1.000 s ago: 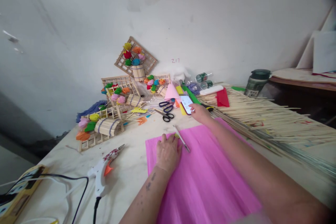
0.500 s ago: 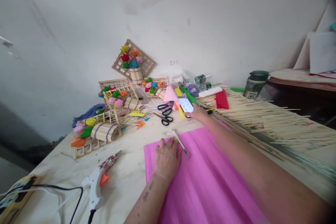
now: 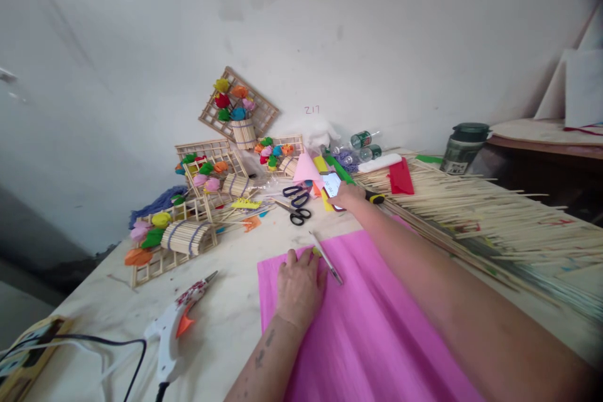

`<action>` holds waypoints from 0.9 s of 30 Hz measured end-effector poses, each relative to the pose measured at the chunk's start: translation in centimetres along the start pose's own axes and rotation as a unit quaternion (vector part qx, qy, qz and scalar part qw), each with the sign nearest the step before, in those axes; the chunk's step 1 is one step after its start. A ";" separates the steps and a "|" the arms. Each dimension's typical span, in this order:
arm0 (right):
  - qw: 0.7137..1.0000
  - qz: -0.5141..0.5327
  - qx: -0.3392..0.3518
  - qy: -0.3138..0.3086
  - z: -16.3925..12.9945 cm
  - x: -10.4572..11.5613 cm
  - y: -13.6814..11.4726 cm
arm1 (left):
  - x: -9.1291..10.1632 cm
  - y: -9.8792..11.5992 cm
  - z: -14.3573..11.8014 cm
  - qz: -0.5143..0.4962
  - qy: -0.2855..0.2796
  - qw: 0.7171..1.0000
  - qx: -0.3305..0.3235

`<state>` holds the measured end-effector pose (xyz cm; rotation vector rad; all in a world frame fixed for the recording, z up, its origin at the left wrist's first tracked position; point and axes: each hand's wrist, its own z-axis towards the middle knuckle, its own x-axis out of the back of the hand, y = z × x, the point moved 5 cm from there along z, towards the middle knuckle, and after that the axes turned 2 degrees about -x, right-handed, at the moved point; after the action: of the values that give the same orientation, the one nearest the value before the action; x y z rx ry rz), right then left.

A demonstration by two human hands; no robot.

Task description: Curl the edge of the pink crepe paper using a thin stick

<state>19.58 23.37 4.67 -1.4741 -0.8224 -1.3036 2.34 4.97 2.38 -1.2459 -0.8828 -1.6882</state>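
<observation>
My left hand (image 3: 300, 286) lies flat, fingers stretched out, on a sheet of magenta crepe paper (image 3: 358, 301). Beside its fingertips a white pen (image 3: 326, 257) rests across the paper's far edge. A small yellow piece (image 3: 316, 252) shows by the index finger. My right hand (image 3: 349, 195) reaches forward over the sheet to a phone (image 3: 330, 183) with a lit screen showing digits. Its fingers touch the phone's lower face and cover part of the screen; no grip around it shows. Two pairs of scissors (image 3: 298, 217) lie left of the phone.
A white glue gun (image 3: 169, 333) with cables lies front left, near a power strip (image 3: 32, 352). Bamboo lattice pieces with paper flowers (image 3: 186, 237) stand at the back left. Many thin sticks (image 3: 471, 207) spread across the right, before a dark green-lidded jar (image 3: 464, 147).
My right hand has shifted from the phone's right edge onto its lower screen. My left hand, the pen and the paper stay in place. The view has turned very slightly.
</observation>
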 end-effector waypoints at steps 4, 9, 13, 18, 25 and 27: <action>0.999 -0.029 0.025 -0.026 0.3 0.1 -0.9 | 0.0 0.0 0.0 -0.001 0.006 1.000 -0.005; 0.998 -0.051 0.029 -0.025 0.7 0.4 -1.9 | 0.3 0.0 0.0 -0.004 0.006 1.000 -0.010; 1.000 -0.001 -0.002 -0.026 1.2 0.1 -1.2 | 0.2 0.0 0.0 -0.007 0.003 1.000 -0.007; 0.999 0.049 -0.003 -0.016 1.9 -0.3 -0.3 | 0.2 0.0 0.0 -0.006 0.000 1.000 -0.005; 0.997 0.068 -0.001 0.028 2.5 -1.2 -0.1 | 0.4 0.1 0.0 0.000 0.003 1.000 -0.009; 0.997 0.072 -0.004 0.034 2.6 -1.4 -0.1 | 0.5 0.1 0.0 0.001 0.002 1.000 -0.010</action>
<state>20.04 26.02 3.45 -1.4589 -0.6553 -1.2443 2.38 4.84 2.84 -1.2573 -0.8635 -1.7011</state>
